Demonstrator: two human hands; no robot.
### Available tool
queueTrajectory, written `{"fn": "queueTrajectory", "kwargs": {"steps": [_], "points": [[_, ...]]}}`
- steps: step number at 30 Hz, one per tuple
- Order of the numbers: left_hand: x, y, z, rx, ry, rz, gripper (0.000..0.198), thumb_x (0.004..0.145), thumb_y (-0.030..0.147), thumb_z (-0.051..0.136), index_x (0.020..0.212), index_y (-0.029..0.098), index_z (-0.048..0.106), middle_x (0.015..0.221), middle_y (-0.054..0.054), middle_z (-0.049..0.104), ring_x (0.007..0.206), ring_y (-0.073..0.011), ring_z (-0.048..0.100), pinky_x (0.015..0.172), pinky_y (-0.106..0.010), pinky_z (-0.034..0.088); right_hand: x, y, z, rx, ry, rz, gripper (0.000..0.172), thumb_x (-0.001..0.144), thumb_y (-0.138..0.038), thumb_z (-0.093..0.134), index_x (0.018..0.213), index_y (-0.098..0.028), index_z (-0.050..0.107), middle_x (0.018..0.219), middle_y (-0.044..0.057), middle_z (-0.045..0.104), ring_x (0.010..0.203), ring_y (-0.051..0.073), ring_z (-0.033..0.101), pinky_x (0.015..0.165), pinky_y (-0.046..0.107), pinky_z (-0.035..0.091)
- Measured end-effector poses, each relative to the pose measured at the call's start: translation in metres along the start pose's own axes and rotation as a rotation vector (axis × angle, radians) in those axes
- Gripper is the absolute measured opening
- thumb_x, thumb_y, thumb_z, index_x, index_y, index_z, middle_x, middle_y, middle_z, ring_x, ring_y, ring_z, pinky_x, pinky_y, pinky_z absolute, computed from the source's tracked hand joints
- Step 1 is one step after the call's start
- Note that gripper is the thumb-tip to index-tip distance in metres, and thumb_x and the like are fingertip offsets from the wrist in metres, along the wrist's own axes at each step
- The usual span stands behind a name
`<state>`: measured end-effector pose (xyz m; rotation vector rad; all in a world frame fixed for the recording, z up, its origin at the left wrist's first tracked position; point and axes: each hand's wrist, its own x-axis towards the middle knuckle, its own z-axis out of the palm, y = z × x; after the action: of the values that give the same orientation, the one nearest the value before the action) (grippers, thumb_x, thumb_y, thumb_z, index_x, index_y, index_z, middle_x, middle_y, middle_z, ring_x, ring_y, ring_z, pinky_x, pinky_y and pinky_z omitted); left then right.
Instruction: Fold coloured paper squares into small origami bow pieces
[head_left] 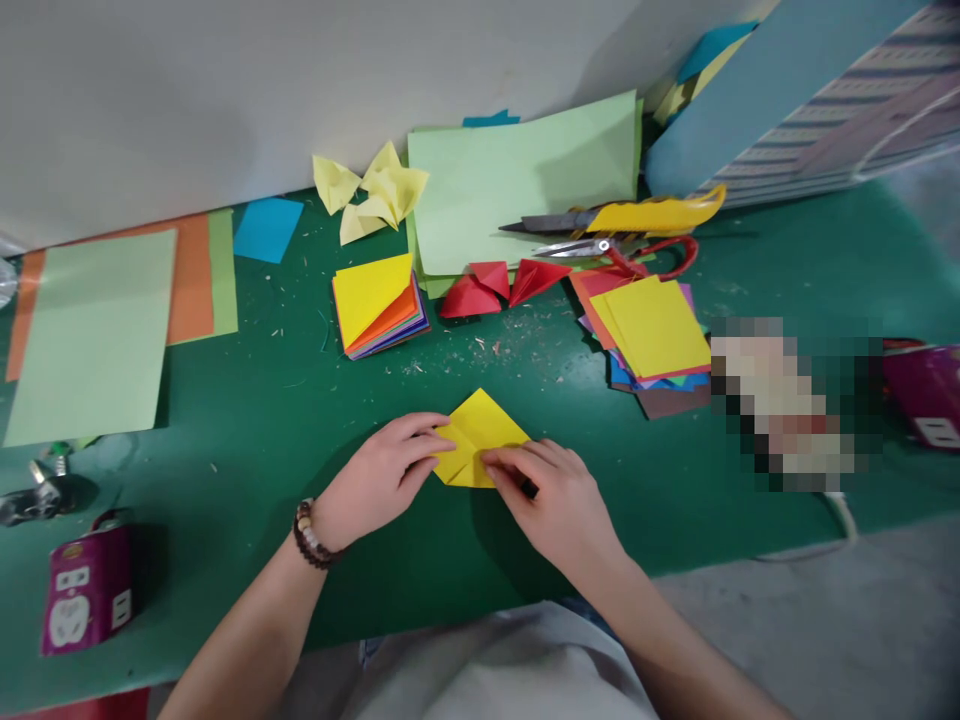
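Observation:
A yellow sheet of paper [484, 425], creased and partly folded, lies on the green table in front of me. My left hand [386, 470], with a beaded bracelet on its wrist, rests its fingertips on the sheet's left corner, fingers stretched out. At the lower right edge, my right hand [551, 495] pinches the paper between thumb and fingers. Beyond the hands lie a stack of coloured square paper [375, 300], yellow on top, and some folded red paper pieces [480, 290]. Another pile of coloured squares [656, 325] is to the right.
Pale green sheets [517, 190] lie at the back, with scissors [607, 248] and a yellow-handled cutter [637, 215] across their right end. Folded pale yellow pieces [382, 195] are beside them. Purple socket blocks [90, 590] stand left and right. Larger sheets [97, 330] lie left.

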<state>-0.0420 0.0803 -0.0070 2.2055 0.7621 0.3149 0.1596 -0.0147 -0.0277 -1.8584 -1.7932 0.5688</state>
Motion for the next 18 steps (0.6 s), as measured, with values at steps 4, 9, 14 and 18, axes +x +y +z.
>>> {"fn": "queueTrajectory", "kwargs": {"steps": [4,9,14,18], "points": [[0.005,-0.001,0.004,0.026,0.010,0.039,0.019,0.093,0.018,0.052,0.101,0.022,0.069,0.131,-0.007,0.052,0.104,-0.0154,0.058,0.097,-0.036,0.049,0.000,0.000,0.000,-0.008,0.001,-0.003,0.012,0.088,-0.022,0.055,0.087,-0.022,0.066,0.082,0.002,0.071,0.074,0.019,0.059,0.068,0.034,0.039],[0.008,0.005,0.011,0.233,-0.035,0.078,0.019,0.089,0.030,0.060,0.105,0.028,0.070,0.137,-0.004,0.048,0.103,-0.0192,0.054,0.095,-0.041,0.048,0.000,-0.001,0.001,-0.017,0.006,0.011,0.014,0.088,-0.022,0.053,0.086,-0.022,0.067,0.083,0.003,0.071,0.075,0.019,0.060,0.068,0.034,0.040],[0.008,0.007,0.012,0.331,-0.063,0.103,0.021,0.092,0.032,0.055,0.108,0.029,0.068,0.141,-0.005,0.045,0.105,-0.0203,0.052,0.095,-0.040,0.047,-0.001,-0.002,0.001,-0.009,0.001,0.020,0.013,0.088,-0.023,0.054,0.086,-0.022,0.067,0.083,0.003,0.071,0.075,0.020,0.060,0.070,0.035,0.041],[0.009,0.010,0.011,0.397,-0.080,0.125,0.022,0.093,0.031,0.052,0.111,0.032,0.066,0.143,-0.004,0.043,0.103,-0.0207,0.051,0.093,-0.041,0.048,0.000,-0.002,0.001,-0.007,0.001,0.022,0.014,0.089,-0.022,0.053,0.086,-0.023,0.067,0.086,0.003,0.072,0.077,0.020,0.061,0.070,0.035,0.041]]}}
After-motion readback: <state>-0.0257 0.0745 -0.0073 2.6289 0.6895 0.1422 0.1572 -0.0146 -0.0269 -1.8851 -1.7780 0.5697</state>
